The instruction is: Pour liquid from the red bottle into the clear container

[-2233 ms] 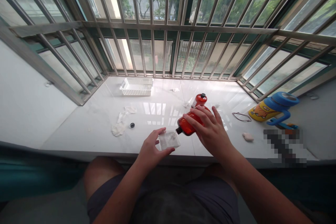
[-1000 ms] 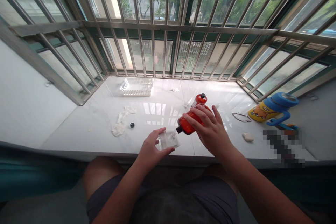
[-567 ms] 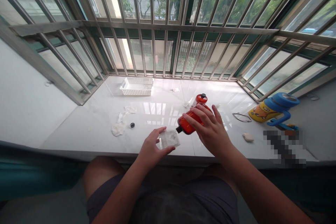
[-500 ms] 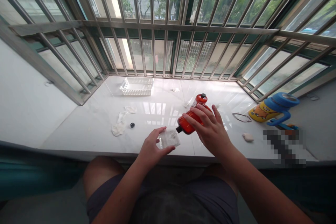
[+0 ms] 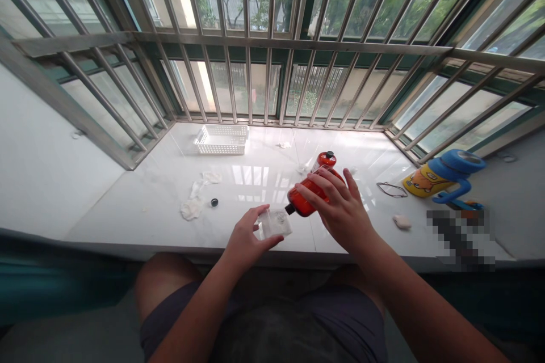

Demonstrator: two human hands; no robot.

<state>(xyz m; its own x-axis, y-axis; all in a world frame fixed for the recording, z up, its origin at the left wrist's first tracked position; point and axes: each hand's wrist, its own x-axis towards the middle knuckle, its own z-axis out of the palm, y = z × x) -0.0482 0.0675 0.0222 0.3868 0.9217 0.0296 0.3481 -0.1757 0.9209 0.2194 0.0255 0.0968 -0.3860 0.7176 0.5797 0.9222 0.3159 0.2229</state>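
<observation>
My left hand holds a small clear plastic box by its sides, thumb at the near edge and fingers at the far edge. Something small and clear lies inside the box, too indistinct to name. My right hand is wrapped over a red bottle with a dark neck. The bottle is tilted, its mouth pointing down and left, right beside the box's right end. Behind it stands a second red bottle with a black top. A black bottle cap lies on the white sill, left of my left hand.
White crumpled tissues lie on the left of the sill. At the back is a white perforated basket. On the right are a blue and yellow water bottle, a thin loop and a small pale lump. Metal bars close off the window.
</observation>
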